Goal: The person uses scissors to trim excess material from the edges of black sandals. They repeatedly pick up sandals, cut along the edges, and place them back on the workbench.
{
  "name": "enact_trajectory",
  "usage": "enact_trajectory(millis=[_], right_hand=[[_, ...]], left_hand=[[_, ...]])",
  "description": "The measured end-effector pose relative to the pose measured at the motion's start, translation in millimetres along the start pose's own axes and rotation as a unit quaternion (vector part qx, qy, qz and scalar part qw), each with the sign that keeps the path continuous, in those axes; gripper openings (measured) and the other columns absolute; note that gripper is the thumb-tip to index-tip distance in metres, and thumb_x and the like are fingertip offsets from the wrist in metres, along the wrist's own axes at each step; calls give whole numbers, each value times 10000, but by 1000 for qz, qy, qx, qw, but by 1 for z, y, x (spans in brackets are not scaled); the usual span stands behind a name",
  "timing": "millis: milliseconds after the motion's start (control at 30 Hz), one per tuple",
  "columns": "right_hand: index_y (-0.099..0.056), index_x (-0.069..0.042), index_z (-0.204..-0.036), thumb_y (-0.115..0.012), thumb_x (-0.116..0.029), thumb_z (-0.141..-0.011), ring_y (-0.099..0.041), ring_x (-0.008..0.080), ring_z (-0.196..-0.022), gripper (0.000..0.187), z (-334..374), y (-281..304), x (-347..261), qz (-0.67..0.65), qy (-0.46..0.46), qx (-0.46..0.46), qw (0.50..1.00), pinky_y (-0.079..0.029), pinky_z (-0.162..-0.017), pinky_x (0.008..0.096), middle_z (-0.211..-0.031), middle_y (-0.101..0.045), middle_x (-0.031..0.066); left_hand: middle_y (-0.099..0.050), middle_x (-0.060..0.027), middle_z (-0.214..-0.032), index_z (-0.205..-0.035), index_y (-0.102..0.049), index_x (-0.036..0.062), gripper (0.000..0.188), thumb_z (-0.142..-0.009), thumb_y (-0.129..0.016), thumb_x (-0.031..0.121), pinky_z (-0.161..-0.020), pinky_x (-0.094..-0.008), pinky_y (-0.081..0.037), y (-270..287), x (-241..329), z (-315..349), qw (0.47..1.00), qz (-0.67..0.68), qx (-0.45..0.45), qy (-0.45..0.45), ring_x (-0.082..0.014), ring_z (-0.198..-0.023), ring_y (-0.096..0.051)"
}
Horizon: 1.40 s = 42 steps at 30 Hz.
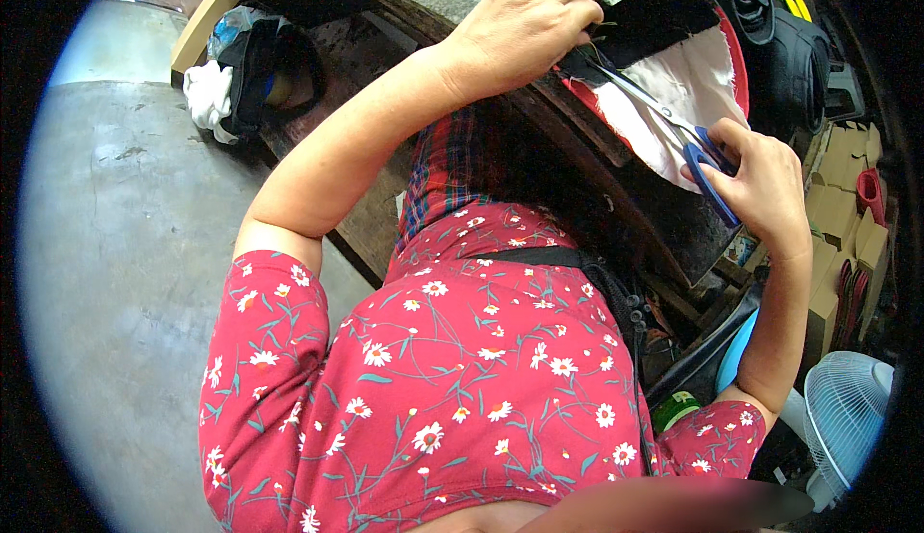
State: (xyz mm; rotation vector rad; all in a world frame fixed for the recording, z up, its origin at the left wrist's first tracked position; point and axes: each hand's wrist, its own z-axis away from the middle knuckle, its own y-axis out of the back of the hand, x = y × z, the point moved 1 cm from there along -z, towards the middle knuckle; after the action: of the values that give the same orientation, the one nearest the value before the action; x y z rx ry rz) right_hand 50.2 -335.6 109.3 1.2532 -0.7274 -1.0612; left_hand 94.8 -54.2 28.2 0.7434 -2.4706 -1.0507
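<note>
My right hand (756, 182) grips a pair of scissors (666, 113) by its blue handles. The silver blades point up and left, lying across a white cloth piece (688, 81) with red edging and black fabric (664, 25) along its far side. Close to the blade tips, my left hand (534, 28) is closed, its fingers curled together by the black fabric's edge. Dark thread-like bits show beside its fingertips, but what it pinches is hidden. Under the work runs a dark, worn table edge (587, 129).
Black bags (789, 62) are piled at the far right, above cardboard pieces (837, 206). A blue-and-white fan (847, 418) stands at lower right. To the left, a black bag (260, 76) with white cloth (207, 95) rests beside the grey floor (125, 273).
</note>
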Motion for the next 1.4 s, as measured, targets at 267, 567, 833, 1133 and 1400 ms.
enact_trajectory(millis=[267,567,833,1133,1400], right_hand=[[-714,-84,-929,-744,-385,-759,-696,325,-757,346,6,-2,1,-10,14,4,1000,-526,-696,418,-795,-705,147],[-678,-33,-925,-774,-397,-724,-664,294,-724,426,11,-6,8,8,-13,7,1000,-490,-697,392,-769,-661,147],[-676,-44,-938,-760,-372,-732,-665,312,-752,397,16,-11,13,-1,0,17,1000,-493,-710,409,-790,-666,156],[-691,-64,-964,-763,-341,-737,-682,320,-785,365,17,-10,11,-8,-1,20,1000,-511,-728,419,-816,-686,155],[-698,-65,-946,-776,-359,-738,-680,305,-740,368,6,-11,-5,18,24,44,999,-502,-683,411,-765,-666,146]], left_hand=[[-582,46,-769,-653,-627,196,114,-757,-636,241,-872,-431,-394,-6,6,-2,993,-81,-89,0,-164,-888,-568],[-575,7,-767,-752,-603,157,65,-783,-605,214,-888,-457,-408,-12,0,-6,996,-78,-44,-29,-187,-871,-584],[-552,51,-720,-622,-613,203,146,-761,-615,250,-865,-423,-392,-10,4,-8,994,-54,-80,-45,-167,-837,-562],[-538,-10,-782,-737,-588,156,88,-807,-583,207,-853,-421,-397,-16,3,-9,992,-85,-60,-76,-190,-873,-559],[-581,-62,-819,-759,-578,111,70,-802,-587,165,-858,-434,-411,-8,-2,-11,996,-73,-47,-34,-235,-877,-605]])
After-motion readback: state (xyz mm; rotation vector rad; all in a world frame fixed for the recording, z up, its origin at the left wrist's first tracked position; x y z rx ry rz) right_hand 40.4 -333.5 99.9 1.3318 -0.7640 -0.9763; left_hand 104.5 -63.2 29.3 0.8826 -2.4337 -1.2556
